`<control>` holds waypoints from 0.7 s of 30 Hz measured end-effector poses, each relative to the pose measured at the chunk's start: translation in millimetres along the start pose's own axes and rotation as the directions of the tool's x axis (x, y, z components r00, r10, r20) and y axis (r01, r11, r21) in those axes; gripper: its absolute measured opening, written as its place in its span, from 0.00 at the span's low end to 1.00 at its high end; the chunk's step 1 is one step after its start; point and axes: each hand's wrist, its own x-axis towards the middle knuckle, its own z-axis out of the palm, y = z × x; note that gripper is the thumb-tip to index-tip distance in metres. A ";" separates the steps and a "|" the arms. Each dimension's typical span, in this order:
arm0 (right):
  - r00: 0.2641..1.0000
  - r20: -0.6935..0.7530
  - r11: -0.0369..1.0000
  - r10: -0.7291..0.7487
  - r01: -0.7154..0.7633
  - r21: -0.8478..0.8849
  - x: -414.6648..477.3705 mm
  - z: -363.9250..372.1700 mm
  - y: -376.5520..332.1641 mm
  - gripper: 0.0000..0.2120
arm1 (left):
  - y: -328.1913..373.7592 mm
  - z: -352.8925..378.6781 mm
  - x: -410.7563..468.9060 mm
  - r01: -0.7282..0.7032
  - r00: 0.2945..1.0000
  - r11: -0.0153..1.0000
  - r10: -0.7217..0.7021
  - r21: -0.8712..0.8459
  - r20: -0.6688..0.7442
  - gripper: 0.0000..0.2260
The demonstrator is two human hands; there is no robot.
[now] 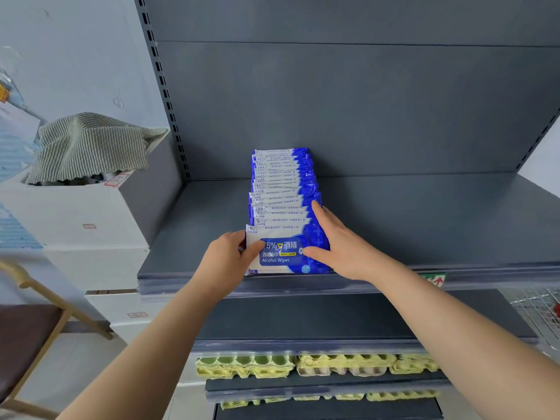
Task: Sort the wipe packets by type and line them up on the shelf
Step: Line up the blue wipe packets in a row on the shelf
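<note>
A row of several blue-and-white alcohol wipe packets (281, 189) stands upright on the grey shelf (424, 231), running from the back panel to the front edge. The front packet (283, 257) faces me with its "Alcohol Wipes" label. My left hand (227, 262) holds that packet's left edge, thumb on its face. My right hand (339, 241) lies flat along the right side of the row, fingers straight, thumb touching the front packet's face.
An open white carton (75, 213) with a striped cloth (91, 144) stands left of the shelf unit. Yellow egg trays (303, 365) fill the lower shelves. A wooden chair (33, 328) is at the lower left, a wire basket (536, 310) at the right.
</note>
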 end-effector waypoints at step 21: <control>0.932 -0.363 0.935 0.025 -0.150 -0.321 -61.3 -72.3 45.7 0.21 | 95.6 33.6 27.4 -0.372 0.849 0.831 0.485 0.415 -0.211 0.16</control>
